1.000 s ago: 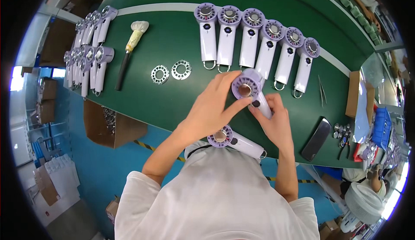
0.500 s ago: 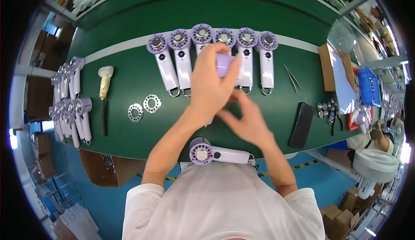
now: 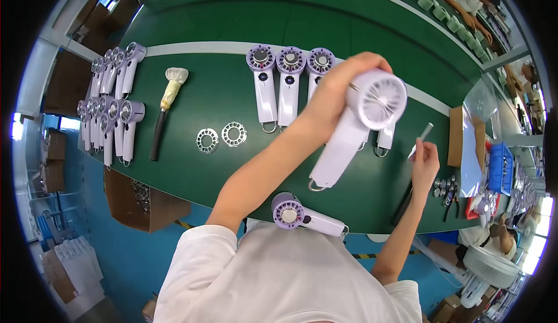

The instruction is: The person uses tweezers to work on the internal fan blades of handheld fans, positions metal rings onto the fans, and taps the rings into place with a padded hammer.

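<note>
My left hand (image 3: 343, 84) is closed round the head of a pale purple handheld fan (image 3: 340, 151), raised above the table with its finned round side facing up and its handle slanting down to the left. To its right, my right hand (image 3: 426, 163) pinches slim silvery tweezers (image 3: 427, 131), which look blurred. A second handheld fan (image 3: 325, 223) lies at the table's near edge, in front of my body. Behind the raised fan stretches a row of similar fans (image 3: 289, 93); the ones on the right are partly hidden by it and my hand.
Two flat silver rings (image 3: 234, 134) lie left of centre, near a black-handled brush-like tool with a wrapped head (image 3: 168, 99). More fans (image 3: 125, 116) are grouped at the left edge. A dark phone (image 3: 402, 209), pliers (image 3: 452, 206) and a cardboard box (image 3: 456, 137) are on the right.
The fan in my left hand has come up and right, turning its finned side into view. My right hand has left it, moved right and taken hold of the tweezers. The view has shifted.
</note>
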The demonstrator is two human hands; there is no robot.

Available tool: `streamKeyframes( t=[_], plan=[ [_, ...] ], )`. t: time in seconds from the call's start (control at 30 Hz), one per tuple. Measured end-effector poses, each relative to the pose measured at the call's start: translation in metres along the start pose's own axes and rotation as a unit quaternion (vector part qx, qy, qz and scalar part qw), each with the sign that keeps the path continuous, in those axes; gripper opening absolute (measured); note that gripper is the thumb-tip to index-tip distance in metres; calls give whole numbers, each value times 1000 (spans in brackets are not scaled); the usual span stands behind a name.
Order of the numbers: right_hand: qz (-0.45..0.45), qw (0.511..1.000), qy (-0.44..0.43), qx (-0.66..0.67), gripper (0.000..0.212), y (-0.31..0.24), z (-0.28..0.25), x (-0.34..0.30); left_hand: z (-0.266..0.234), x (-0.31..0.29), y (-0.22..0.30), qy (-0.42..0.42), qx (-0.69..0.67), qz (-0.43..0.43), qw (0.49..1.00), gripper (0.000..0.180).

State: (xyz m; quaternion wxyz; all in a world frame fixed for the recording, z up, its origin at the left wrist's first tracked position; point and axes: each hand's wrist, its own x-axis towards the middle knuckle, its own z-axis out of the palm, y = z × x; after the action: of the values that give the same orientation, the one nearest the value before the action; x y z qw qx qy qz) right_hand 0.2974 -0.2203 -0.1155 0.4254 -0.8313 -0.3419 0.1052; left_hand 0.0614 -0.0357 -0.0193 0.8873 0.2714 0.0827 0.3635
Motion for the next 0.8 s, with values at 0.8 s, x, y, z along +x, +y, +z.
streamKeyframes(
  t=[0.8],
  plan=[
    [-103, 977, 75, 173, 24, -108, -7, -79, -23, -13, 32, -133, -141, -27, 981, 36]
  ],
)
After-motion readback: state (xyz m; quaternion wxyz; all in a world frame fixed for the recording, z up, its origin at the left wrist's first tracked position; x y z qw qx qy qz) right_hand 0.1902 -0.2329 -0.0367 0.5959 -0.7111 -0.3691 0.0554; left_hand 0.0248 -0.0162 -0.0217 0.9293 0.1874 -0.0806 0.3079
